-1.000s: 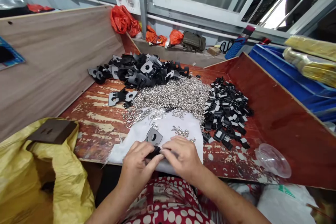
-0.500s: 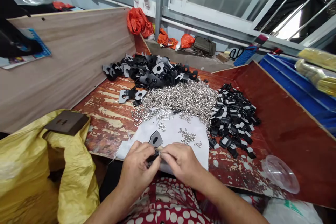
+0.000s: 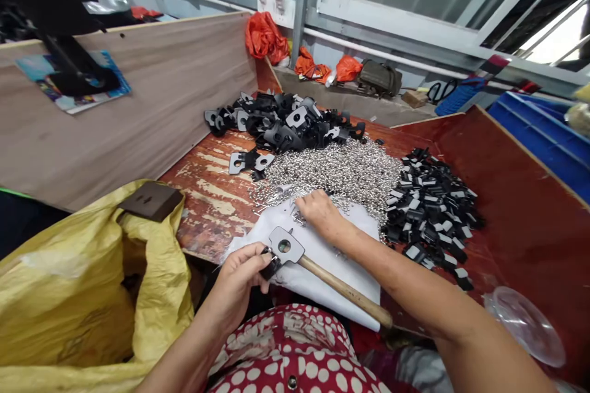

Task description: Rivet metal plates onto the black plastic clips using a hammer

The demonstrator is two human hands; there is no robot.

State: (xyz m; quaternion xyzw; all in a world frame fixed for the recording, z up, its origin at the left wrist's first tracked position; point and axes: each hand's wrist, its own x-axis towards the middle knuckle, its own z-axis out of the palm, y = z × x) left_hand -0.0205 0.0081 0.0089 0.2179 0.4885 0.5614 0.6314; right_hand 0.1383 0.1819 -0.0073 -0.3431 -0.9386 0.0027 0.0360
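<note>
My left hand (image 3: 242, 273) grips a black plastic clip part (image 3: 271, 263) between thumb and fingers. From it extends a flat grey plate (image 3: 286, 244) with a round hole. A wooden handle (image 3: 345, 288) runs from behind that plate towards the lower right; its far end is hidden. My right hand (image 3: 320, 212) is above the white cloth (image 3: 359, 267), fingers drawn together at small metal pins (image 3: 298, 218). Whatever sits between those fingertips is too small to make out. Just beyond spreads a heap of small silvery metal pieces (image 3: 341, 169).
Black and grey plastic parts (image 3: 281, 126) are piled at the back. Small black pieces (image 3: 431, 209) lie heaped at right, near a clear plastic bowl (image 3: 525, 325). A yellow sack (image 3: 157, 282) with a brown block (image 3: 151, 201) stands left. Wooden side boards (image 3: 175, 86) border the table.
My hands were together at the clip part; my right hand has moved away and forward to the pins. My left hand keeps the clip part, now turned. The wooden handle has come into view.
</note>
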